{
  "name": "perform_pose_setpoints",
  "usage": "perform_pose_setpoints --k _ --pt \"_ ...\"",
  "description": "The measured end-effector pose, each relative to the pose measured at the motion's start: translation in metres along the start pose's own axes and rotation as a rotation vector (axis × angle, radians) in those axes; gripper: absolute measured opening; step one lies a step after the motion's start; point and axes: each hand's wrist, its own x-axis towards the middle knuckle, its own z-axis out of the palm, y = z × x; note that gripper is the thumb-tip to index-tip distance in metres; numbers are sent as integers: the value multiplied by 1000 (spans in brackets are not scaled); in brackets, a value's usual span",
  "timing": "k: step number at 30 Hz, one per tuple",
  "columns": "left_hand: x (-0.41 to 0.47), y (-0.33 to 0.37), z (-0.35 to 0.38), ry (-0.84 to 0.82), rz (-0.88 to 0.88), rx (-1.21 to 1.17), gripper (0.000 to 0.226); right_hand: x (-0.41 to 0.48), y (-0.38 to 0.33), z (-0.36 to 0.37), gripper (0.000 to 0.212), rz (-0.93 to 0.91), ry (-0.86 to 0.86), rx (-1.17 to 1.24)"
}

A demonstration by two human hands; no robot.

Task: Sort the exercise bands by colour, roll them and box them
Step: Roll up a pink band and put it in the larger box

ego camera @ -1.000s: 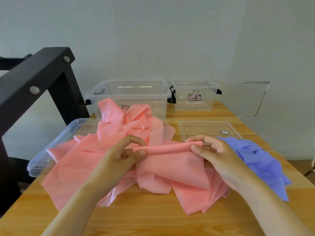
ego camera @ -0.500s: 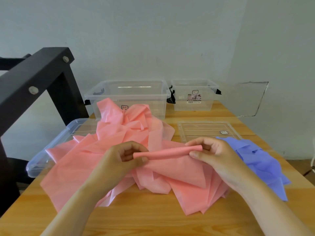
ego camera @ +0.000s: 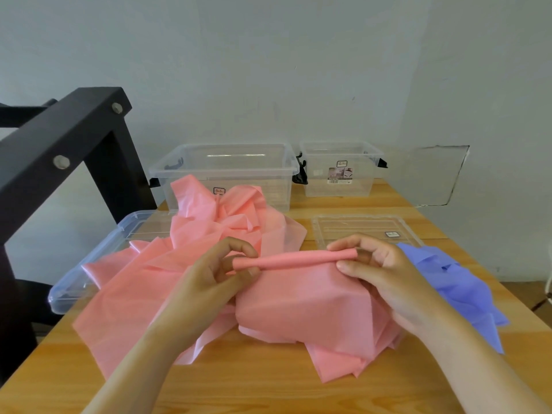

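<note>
A: What do the hands hold?
B: The left hand [ego camera: 215, 276] and right hand [ego camera: 379, 273] each pinch an end of a thin pink band [ego camera: 294, 260], rolled into a tight tube over the crumpled pink heap [ego camera: 143, 294] mid-way across the wooden bench [ego camera: 268, 383].
A: The blue bands [ego camera: 457, 289]?
B: Limp folds by the right edge.

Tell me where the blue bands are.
In the head view, the blue bands lie heaped on the table, right of the right hand, just nearer than the flat clear lid.

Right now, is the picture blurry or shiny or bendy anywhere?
Head view: the rolled pink band is sharp; light is soft and even, with a white glare streak on the larger clear box; the wide lens slants the wall corner.
</note>
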Motion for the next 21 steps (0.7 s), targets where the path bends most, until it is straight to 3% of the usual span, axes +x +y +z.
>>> perform_pose_setpoints --k 4,8,11,19,21 --pt "1 0 2 21 -21 -18 9 0 1 1 9 -3 15 -62" --pt "3 -3 2 51 -43 3 28 1 4 1 27 0 51 -135" --pt "4 -6 0 54 -22 63 11 2 5 1 24 -26 70 -184" --pt "1 -4 0 12 -26 -34 32 0 4 -1 20 3 -10 -94" --pt "2 -5 -1 35 -13 -8 23 0 5 0 16 9 -13 -101"
